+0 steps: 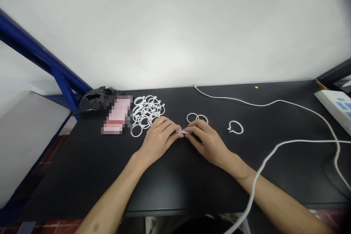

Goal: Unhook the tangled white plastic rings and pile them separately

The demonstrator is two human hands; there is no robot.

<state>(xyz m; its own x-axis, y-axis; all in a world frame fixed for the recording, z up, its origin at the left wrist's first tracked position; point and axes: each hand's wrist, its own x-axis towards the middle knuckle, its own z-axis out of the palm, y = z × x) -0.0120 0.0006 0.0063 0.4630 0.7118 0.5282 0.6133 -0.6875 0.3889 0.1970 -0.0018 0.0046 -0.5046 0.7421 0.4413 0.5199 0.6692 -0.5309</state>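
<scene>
My left hand (pixel 160 138) and my right hand (pixel 206 139) meet at the middle of the black table (pixel 82 168). Both pinch one small white plastic ring piece (pixel 183 131) between their fingertips. A heap of several white plastic rings (pixel 146 114) lies just beyond my left hand. Two joined white rings (pixel 196 118) rest right behind my right hand's fingers. A single white ring (pixel 236 127) with a small tab lies apart to the right.
A blurred pink packet (pixel 117 114) and a crumpled black bag (pixel 94 99) sit at the back left. A white cable (pixel 276 146) loops across the right half. A white power strip (pixel 336 104) is at the far right edge. A blue metal frame (pixel 55 69) stands left.
</scene>
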